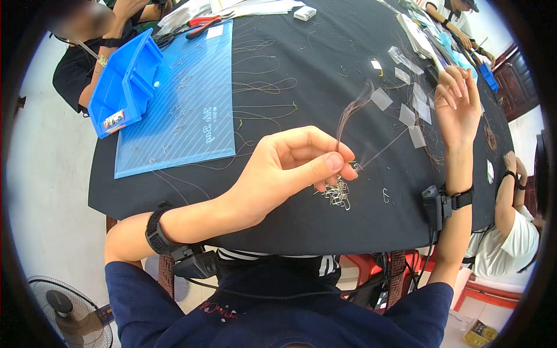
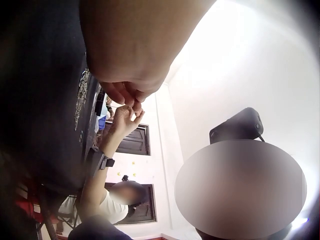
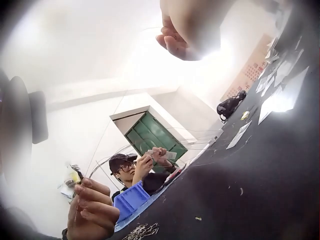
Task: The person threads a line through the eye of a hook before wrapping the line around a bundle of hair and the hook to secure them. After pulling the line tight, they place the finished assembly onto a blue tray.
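1. Head view showed my left hand [image 1: 290, 168] near the middle of the black table [image 1: 325, 58], with thumb and first finger pinched tight on a thin line [image 1: 348, 116].
2. I saw the line go up from that pinch toward 12 o'clock, and another stretch of it ran toward 2 o'clock, to my right hand [image 1: 458, 104].
3. My right hand was raised up at 2 o'clock. Its fingers were mostly straight, and two fingertips seemed to nip the far end of the line. I could not tell for sure, because the line was too thin to see there.
4. A small pile of metal hooks [image 1: 337, 194] lay on the table just under my left fingers, at 6 o'clock from the pinch. One lone hook [image 1: 385, 195] lay a little to 3 o'clock of the pile.
5. I judged the line to be very light, soft and slippery. It would bend and curl on its own. I thought it best to hold it close to the end with fingertips and keep it pulled tight.
6. I judged the hooks to be tiny, stiff and sharp, so the safe place to hold one would be the straight part, away from the point.
7. A blue tray [image 1: 125, 81] sat on a blue mat [image 1: 185, 98] at 10 o'clock.
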Demonstrator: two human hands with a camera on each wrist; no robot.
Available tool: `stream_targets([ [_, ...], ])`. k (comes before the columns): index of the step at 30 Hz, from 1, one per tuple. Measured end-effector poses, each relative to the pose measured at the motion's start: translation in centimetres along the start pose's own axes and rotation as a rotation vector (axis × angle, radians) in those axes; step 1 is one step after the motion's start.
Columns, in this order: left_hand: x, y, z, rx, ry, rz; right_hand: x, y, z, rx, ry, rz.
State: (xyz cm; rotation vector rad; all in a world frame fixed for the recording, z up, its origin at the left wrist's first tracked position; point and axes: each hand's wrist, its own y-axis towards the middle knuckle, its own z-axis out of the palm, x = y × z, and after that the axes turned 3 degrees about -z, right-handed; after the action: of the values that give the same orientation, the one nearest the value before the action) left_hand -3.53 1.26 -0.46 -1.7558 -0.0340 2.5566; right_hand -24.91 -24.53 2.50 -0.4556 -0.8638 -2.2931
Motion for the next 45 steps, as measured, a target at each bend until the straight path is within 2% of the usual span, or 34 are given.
stream_targets([
  [7, 0.1, 0.0, 0.0, -0.002, -0.001, 0.011, 0.4, -0.2, -0.4, -0.114, -0.095, -0.068],
  [16, 0.1, 0.0, 0.0, -0.003, 0.004, 0.017, 2.8, -0.4, -2.6, -0.417, -0.377, -0.255],
  [22, 0.0, 0.0, 0.1, -0.013, 0.009, 0.011, 3.1, -0.2, -2.5, -0.751, -0.646, -0.531],
  [28, 0.0, -0.1, 0.0, -0.013, 0.013, 0.021, 4.6, 0.0, -3.0, -0.849, -0.724, -0.710],
  [32, 0.0, -0.1, 0.1, -0.021, 0.019, 0.033, 5.1, -0.1, -2.2, -0.900, -0.880, -0.832],
  [36, -0.1, -0.2, 0.0, -0.014, 0.027, 0.026, 5.9, 0.0, -2.4, -1.055, -0.847, -0.867],
  [39, 0.0, -0.2, 0.0, -0.029, 0.038, 0.032, 6.8, -0.3, -3.1, -0.963, -0.960, -0.896],
  [42, 0.1, -0.1, 0.1, -0.068, 0.046, 0.044, 2.7, 0.4, 0.5, -0.794, -1.161, -0.795],
  [44, 0.1, 0.0, 0.0, -0.101, 0.066, 0.060, 1.9, -0.2, 1.1, -0.446, -1.216, -0.371],
  [45, 0.2, 0.1, -0.1, -0.094, 0.055, 0.079, 0.7, -0.8, 2.6, -0.287, -1.332, -0.160],
])
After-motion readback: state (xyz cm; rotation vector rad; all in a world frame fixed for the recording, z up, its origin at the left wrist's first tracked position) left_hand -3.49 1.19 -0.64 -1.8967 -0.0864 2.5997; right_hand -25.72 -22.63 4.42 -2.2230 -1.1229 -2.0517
